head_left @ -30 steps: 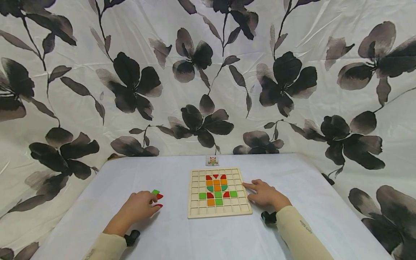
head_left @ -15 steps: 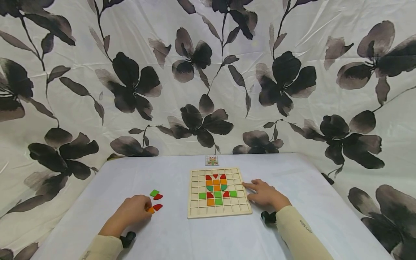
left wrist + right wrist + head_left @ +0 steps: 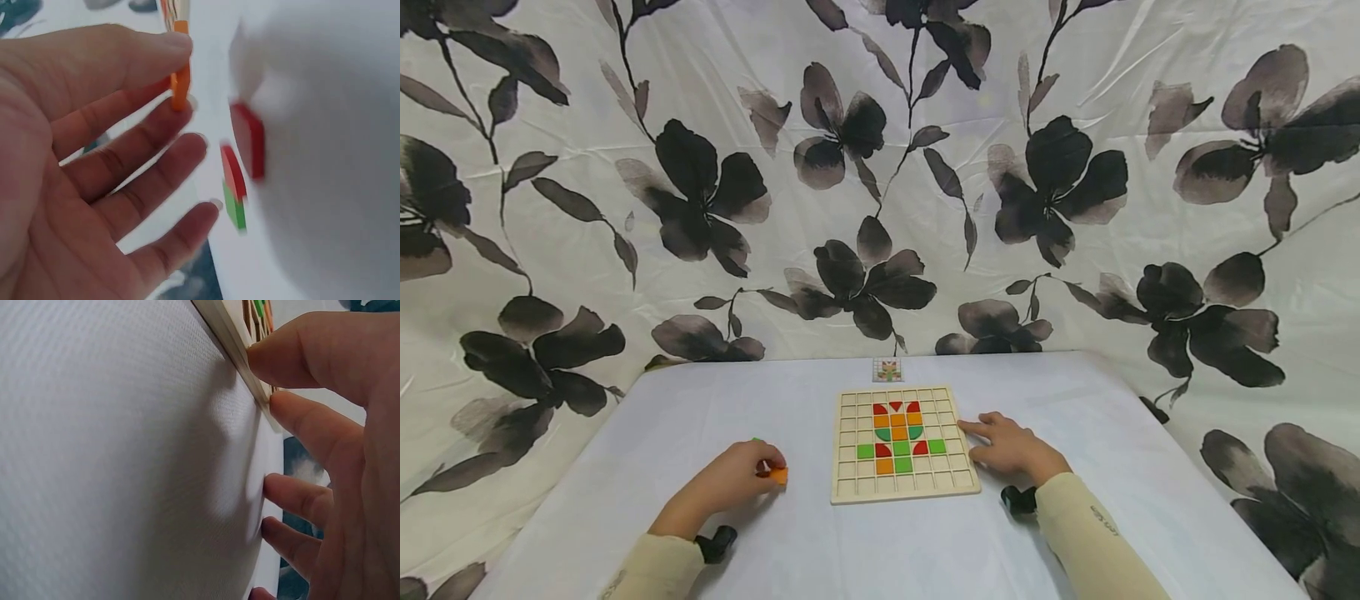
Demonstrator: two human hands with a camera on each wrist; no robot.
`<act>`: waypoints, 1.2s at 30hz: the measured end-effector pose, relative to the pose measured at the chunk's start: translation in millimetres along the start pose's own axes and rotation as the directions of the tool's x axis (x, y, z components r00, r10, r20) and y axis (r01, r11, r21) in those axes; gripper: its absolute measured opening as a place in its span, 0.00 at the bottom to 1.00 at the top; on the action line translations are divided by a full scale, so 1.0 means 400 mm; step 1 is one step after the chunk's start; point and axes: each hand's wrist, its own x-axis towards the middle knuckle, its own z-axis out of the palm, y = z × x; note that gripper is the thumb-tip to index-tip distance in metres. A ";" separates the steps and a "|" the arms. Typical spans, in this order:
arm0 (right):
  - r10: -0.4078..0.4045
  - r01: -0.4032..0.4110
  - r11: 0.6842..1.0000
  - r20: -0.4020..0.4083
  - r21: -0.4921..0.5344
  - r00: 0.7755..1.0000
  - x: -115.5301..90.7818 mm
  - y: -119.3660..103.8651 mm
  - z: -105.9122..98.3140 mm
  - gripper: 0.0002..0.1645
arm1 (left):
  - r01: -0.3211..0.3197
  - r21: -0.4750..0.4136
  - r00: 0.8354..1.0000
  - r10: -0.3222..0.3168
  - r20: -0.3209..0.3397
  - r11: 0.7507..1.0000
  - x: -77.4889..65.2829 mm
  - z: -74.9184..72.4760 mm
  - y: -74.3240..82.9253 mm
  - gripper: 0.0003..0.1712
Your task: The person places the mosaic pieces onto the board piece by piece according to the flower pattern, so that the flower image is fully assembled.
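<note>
My left hand (image 3: 735,477) pinches an orange tile (image 3: 779,476) between thumb and fingertips, left of the wooden grid board (image 3: 850,497). In the left wrist view the orange tile (image 3: 181,81) is edge-on, with the other fingers spread below. Close by on the cloth lie two red tiles, one red tile (image 3: 249,140) nearer the camera, and a green tile (image 3: 235,209). The left hand mostly hides them in the head view. With thumb and index fingertips, my right hand (image 3: 1011,446) touches the board's right edge. Red, orange and green tiles form a pattern on the board.
A small pattern card (image 3: 888,370) lies behind the board on the white-covered table (image 3: 700,400). Floral cloth (image 3: 842,200) hangs behind and at the sides. Dark wrist cameras (image 3: 718,543) sit on both wrists.
My left hand drew back from the loose tiles, took hold of the orange tile, then moved right with it toward the board. The right hand stayed at the board's edge.
</note>
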 end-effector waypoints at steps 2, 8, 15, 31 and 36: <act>0.000 0.000 1.000 0.004 0.000 1.000 0.000 0.000 0.000 0.34 | -0.026 0.012 1.000 0.026 -0.017 1.000 0.012 0.013 0.022 0.11; -0.006 0.006 1.000 0.002 0.001 1.000 0.000 0.001 -0.001 0.34 | -0.098 0.009 0.995 0.098 -0.029 0.995 0.053 0.048 0.087 0.12; -0.019 0.019 1.000 -0.008 0.004 1.000 0.000 0.007 0.005 0.34 | -0.161 -0.070 0.986 0.164 0.037 0.984 0.094 0.102 0.150 0.12; -0.013 0.014 1.000 -0.008 0.007 1.000 -0.004 0.007 0.006 0.35 | -0.204 -0.066 0.978 0.207 0.038 0.977 0.137 0.173 0.295 0.12; -0.016 0.016 1.000 -0.012 0.003 1.000 0.001 0.009 0.006 0.35 | -0.257 -0.020 0.966 0.257 0.009 0.966 0.146 0.184 0.324 0.10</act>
